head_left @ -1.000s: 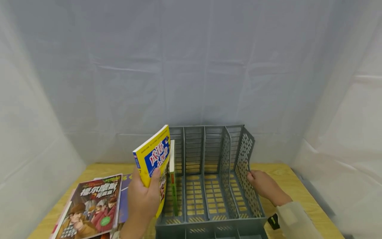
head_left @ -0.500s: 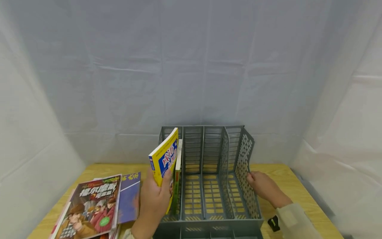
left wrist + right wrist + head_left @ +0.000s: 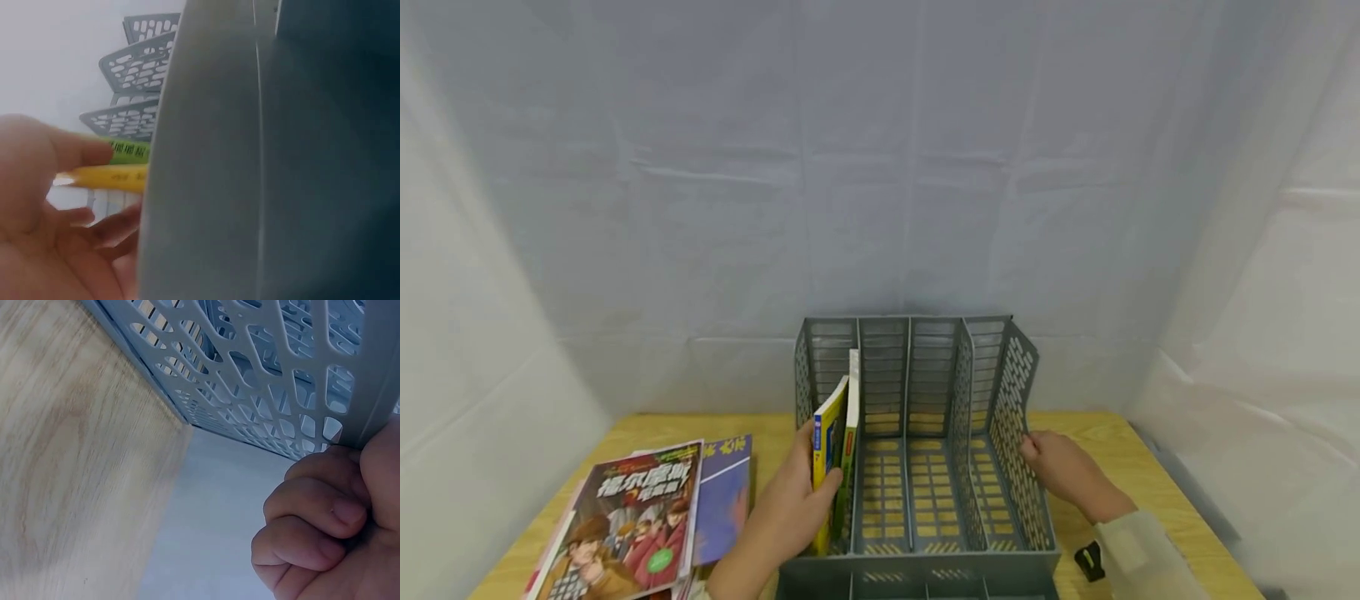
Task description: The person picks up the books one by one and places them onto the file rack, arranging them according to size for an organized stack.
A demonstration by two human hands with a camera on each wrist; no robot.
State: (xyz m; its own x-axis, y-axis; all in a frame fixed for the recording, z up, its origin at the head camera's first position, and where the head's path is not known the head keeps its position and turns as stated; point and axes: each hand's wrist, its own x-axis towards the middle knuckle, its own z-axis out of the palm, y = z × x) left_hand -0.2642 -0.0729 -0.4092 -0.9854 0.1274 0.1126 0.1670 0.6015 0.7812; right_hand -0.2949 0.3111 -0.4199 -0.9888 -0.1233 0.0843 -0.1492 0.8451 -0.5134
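Note:
A grey plastic file rack (image 3: 917, 550) with upright slots stands on the table. My left hand (image 3: 797, 504) pinches a yellow book (image 3: 822, 454) by its spine, thumb on one side and fingers on the other. The book stands low in the leftmost slot, beside a green book (image 3: 850, 433) that leans against the divider. In the left wrist view the yellow spine (image 3: 119, 177) lies just below the green spine (image 3: 131, 150), partly hidden by the rack's front. My right hand (image 3: 1063, 471) grips the front edge of the rack's perforated right side wall (image 3: 269, 381) with curled fingers.
To the left lies a pile of books, a comic-style one (image 3: 632, 517) on top and a purple one (image 3: 722, 500) sticking out beside it. A small black item (image 3: 1088, 562) lies near the right sleeve. White sheeting (image 3: 865, 167) surrounds the wooden table (image 3: 1097, 433).
The yellow book has moved right and down into the leftmost slot with my left hand. The green book stands more upright against the divider. My right hand has kept its grip.

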